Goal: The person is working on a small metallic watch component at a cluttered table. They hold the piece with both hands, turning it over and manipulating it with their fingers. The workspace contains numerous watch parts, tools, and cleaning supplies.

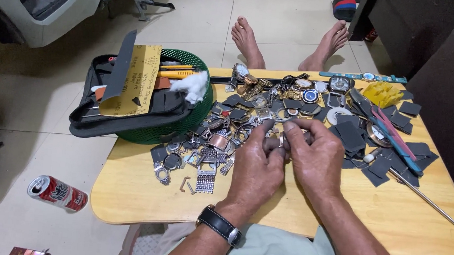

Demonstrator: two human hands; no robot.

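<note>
My left hand (256,165) and my right hand (316,156) meet over the middle of a low wooden table (141,191). Their fingertips pinch one small metal watch part (281,141) between them; its shape is mostly hidden by my fingers. A black-strapped wristwatch (221,225) sits on my left wrist. Just beyond my hands lies a heap of watch cases, metal bracelets and links (215,143), and several watches (303,85) lie at the far edge.
A green basket (184,127) holding a black tool pouch, sandpaper sheets and cotton sits on the table's left corner. Dark sandpaper squares, a yellow block (382,94), tweezers and a long metal rod (437,206) lie right. A red can (57,192) lies on the floor tiles.
</note>
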